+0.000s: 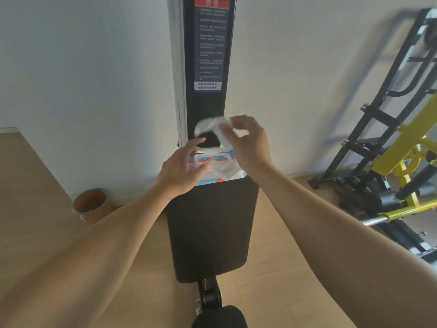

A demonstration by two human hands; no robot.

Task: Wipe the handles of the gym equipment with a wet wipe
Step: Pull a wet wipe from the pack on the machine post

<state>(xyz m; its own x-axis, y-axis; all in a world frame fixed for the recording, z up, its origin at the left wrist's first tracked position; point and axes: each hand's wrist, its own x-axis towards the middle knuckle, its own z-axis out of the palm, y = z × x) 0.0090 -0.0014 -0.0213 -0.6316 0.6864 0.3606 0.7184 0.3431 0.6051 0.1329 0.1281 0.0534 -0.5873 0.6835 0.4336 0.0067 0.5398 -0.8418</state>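
1. at the near end of the scene, the black padded bench (pixel 208 233) runs lengthwise away from the person toward the machine's upright column (pixel 208 102) against the wall; it serves as the worktop for the wipes pack

2. on the far end of that pad lies the wet wipes pack (pixel 218 168), its lid flap raised; the left hand (pixel 182 169) rests on its left side, fingers spread and fairly straight, seemingly holding it down rather than gripping it

3. just beyond and above the pack, the right hand (pixel 248 143) pinches a wet wipe (pixel 214 129) between curled fingers and thumb; the wipe is blurred and trails down to the pack opening, so it looks not yet fully free

4. the right hand is the nearer one to the wipe; to free it, the pull should go up and away from the pack

5. no handle can be made out here; the yellow and black rack (pixel 402 150) stands well apart to the right, and a brown tape roll (pixel 91 204) lies on the floor to the left
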